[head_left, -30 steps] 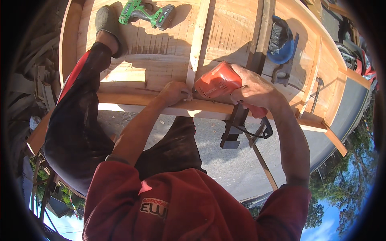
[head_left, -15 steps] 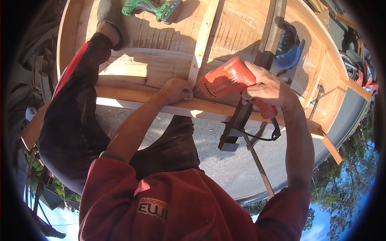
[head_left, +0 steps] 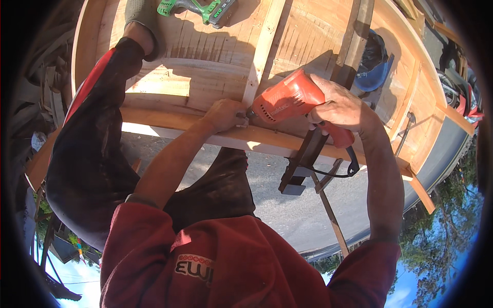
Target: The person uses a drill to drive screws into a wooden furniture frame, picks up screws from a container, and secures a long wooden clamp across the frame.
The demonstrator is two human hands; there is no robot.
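My right hand [head_left: 345, 109] grips a red corded power drill [head_left: 287, 100], whose nose points left toward my left hand. My left hand [head_left: 225, 114] is closed around the drill's chuck end, right at the top edge of a wooden boat's side rail [head_left: 174, 122]. A pale wooden rib [head_left: 262, 49] runs up from that spot across the planked hull. The drill's black cord [head_left: 336, 172] loops down below my right wrist.
A green cordless drill [head_left: 197, 9] lies on the hull planks at the top, next to my foot [head_left: 144, 20]. A dark bar clamp [head_left: 308, 149] hangs over the rail. A blue and black object [head_left: 374, 66] sits inside the hull on the right. Grey ground [head_left: 287, 205] lies below.
The red drill has swung from lying over the rail to pointing left at my left hand. My left hand has closed on its chuck end. The view has shifted closer.
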